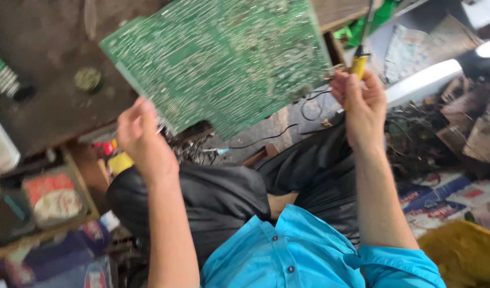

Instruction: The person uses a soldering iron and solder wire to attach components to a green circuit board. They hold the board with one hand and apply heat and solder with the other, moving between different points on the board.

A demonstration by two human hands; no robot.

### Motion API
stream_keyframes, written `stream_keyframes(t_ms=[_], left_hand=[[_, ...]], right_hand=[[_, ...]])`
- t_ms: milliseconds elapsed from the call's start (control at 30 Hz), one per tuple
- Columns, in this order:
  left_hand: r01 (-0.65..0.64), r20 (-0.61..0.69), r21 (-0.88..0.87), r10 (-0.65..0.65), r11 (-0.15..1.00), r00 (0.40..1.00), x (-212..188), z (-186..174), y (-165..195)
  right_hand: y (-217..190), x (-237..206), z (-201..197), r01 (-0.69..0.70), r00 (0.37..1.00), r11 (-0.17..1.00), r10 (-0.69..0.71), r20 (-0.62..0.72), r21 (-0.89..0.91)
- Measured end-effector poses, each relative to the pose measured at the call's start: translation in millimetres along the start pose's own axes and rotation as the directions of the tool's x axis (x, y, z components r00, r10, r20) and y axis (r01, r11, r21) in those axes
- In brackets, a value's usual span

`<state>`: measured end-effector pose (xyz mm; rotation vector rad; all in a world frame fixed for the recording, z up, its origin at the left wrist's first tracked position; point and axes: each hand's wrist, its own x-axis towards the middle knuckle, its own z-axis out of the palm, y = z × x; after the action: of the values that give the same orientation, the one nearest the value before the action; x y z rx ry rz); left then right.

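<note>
One left hand (pixel 143 140), closed on the lower left edge of one green circuit board (pixel 218 58), held tilted above the lap. One right hand (pixel 362 104), gripping the board's right edge plus one yellow-handled soldering iron (pixel 359 63). One brown workbench (pixel 47 101) behind, on the left.

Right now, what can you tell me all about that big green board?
The green circuit board is large, flat and thin, its solder side covered with pale tracks and silvery dots. It is held up tilted over the lap. The left hand grips its lower left edge, the right hand, also holding a yellow-handled tool, its right edge.
</note>
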<state>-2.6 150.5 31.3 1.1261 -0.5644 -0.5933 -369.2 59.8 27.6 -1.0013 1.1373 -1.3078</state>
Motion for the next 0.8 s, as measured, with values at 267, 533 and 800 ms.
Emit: stream_keyframes(t_ms=[267, 533, 800], left_hand=[[-0.100, 0.038, -0.147, 0.107, 0.984, 0.994, 36, 36, 15], [-0.131, 0.135, -0.069, 0.139, 0.989, 0.981, 74, 51, 31], [-0.056, 0.193, -0.179, 0.091, 0.982, 0.977, 64, 35, 21]], right_hand=[[-8, -10, 23, 0.011, 1.000, 0.998, -0.013, 0.026, 0.056], [-9, -22, 35, 0.028, 0.998, 0.997, -0.033, 0.060, 0.077], [-11, -24, 39, -0.004, 1.000, 0.999, 0.005, -0.029, 0.037]])
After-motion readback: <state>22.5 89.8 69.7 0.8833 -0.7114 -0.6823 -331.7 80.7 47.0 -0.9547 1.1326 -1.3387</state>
